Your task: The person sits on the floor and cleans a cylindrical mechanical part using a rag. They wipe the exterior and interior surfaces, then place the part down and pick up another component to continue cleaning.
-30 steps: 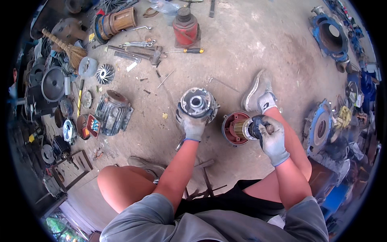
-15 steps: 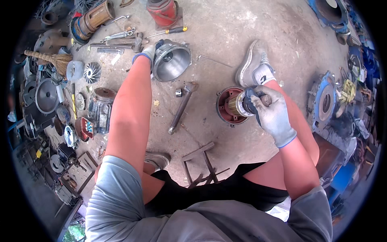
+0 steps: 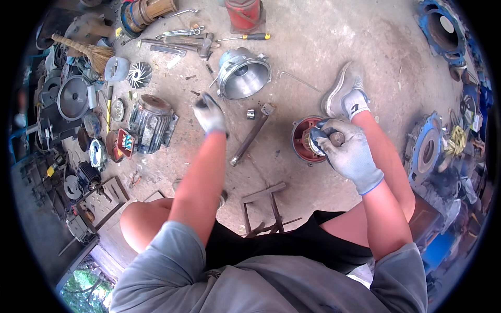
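Observation:
My right hand (image 3: 350, 155), in a grey-white glove with dark fingertips, is closed round the upper part of a metal shaft (image 3: 337, 139), whose round end shows between the fingers. The shaft stands over a round red metal housing (image 3: 301, 140) on the floor; the hand hides most of where the two meet. My left hand (image 3: 210, 113), gloved the same way, is in the air with thumb and fingers apart and nothing visible in it. Beyond it lies a silver bell-shaped housing (image 3: 245, 78). To its right are a long-handled wrench (image 3: 252, 136) and a small socket (image 3: 251, 113).
A finned motor body (image 3: 151, 125) stands at left, near a small red tray (image 3: 125, 142) of parts. Hammers (image 3: 205, 46), spanners (image 3: 180, 32) and a screwdriver (image 3: 245, 37) lie farther off. A low metal stand (image 3: 264, 193) is close to me; a blue-rimmed ring (image 3: 425, 148) lies at right.
My left hand has come away from the silver bell-shaped housing, back toward me. My right hand keeps its hold; less of the shaft's ribbed body shows above the red housing. The view has shifted.

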Demonstrator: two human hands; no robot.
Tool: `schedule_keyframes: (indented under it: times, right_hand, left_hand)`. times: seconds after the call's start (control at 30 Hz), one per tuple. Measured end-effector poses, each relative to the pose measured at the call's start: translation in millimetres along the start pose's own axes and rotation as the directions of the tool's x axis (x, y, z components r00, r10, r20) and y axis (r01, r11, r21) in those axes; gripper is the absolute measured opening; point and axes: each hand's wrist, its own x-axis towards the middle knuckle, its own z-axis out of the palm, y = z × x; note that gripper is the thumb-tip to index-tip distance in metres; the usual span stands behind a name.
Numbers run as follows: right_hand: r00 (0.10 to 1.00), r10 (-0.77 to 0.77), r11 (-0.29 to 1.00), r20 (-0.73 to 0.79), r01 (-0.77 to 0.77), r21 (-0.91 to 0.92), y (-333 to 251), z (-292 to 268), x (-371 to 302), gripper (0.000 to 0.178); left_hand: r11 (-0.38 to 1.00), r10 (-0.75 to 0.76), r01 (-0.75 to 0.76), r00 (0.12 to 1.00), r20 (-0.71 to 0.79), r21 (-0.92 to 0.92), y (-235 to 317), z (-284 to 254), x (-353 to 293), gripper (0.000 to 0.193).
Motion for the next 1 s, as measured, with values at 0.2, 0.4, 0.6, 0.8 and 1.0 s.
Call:
schedule_keyframes:
  times: [0.2,0.4,0.6,0.8,1.0]
  right_hand:
    - [1.0,-0.02,1.0,0.012,0.02,0.015,3.5,-1.9,-5.2,0.016]
    - [0.996,-0.003,0.998,0.09,0.008,-0.064,-11.1,-4.9,0.5,0.022]
    - [0.989,-0.009,0.99,0.148,0.029,-0.136,2.0,-13.1,12.8,0.046]
    - [0.986,0.0,0.995,0.166,0.018,-0.103,1.5,-23.4,12.4,0.05]
    - [0.989,-0.056,0.993,0.138,0.07,-0.094,3.4,-10.9,12.8,0.048]
  left_hand:
    - [0.733,0.015,-0.535,0.63,0.776,0.42,-59.5,-53.3,-136.2,0.09]
    - [0.621,-0.135,-0.609,0.536,0.833,0.493,-53.0,-45.6,-105.9,0.053]
    - [0.191,-0.101,-0.969,0.14,0.985,0.157,70.3,-99.4,-51.9,0.034]
    - [-0.128,-0.486,-0.992,0.069,0.871,0.008,179.1,-209.2,-9.5,0.026]
    - [-0.428,-0.699,-0.903,0.312,0.643,-0.027,47.9,-327.5,95.9,0.029]
